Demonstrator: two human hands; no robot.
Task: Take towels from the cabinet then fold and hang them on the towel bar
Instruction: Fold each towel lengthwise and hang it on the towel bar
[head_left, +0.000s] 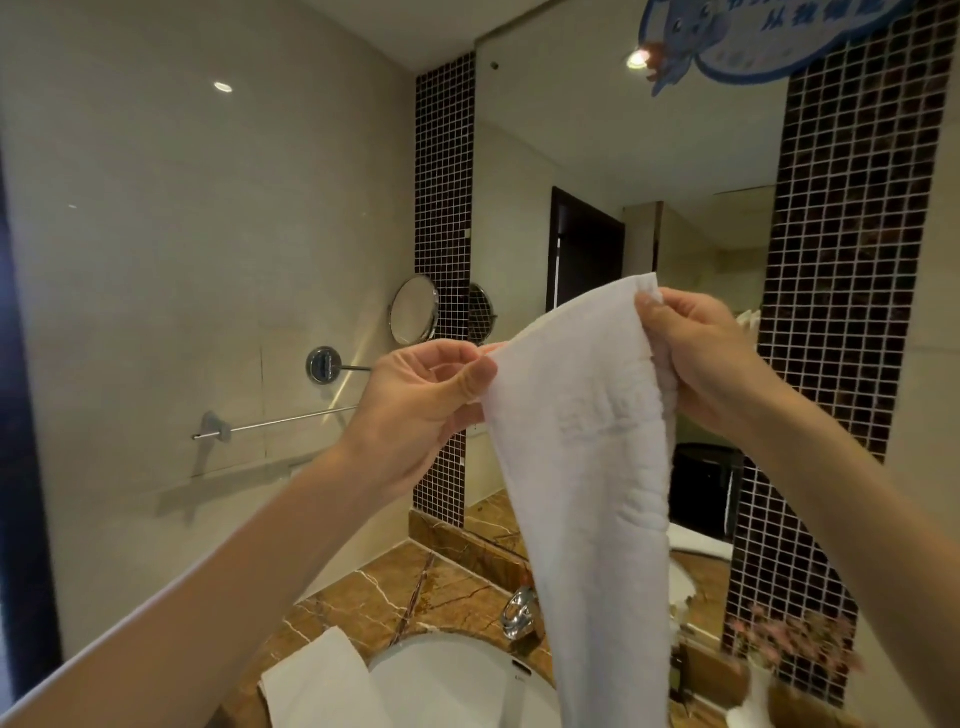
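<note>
Left hand (441, 410) pinches top corner of white towel (587, 467); right hand (701, 358) grips opposite top edge, towel hanging above sink (457, 680). Folding underway, apparently lengthwise. Towel bar (280, 423) on left wall bare; hanging remains. Second folded towel (322, 686) waits on counter.

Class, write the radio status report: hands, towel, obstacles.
Left hand pinches one top corner, right hand grips the other. Towel hangs over sink. Towel bar at left, visible part bare.

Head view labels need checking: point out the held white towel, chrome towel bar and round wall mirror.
held white towel (587, 467): head view, mid-cloth.
chrome towel bar (280, 422): head view, mid-rod.
round wall mirror (414, 310): head view, glass centre.
</note>
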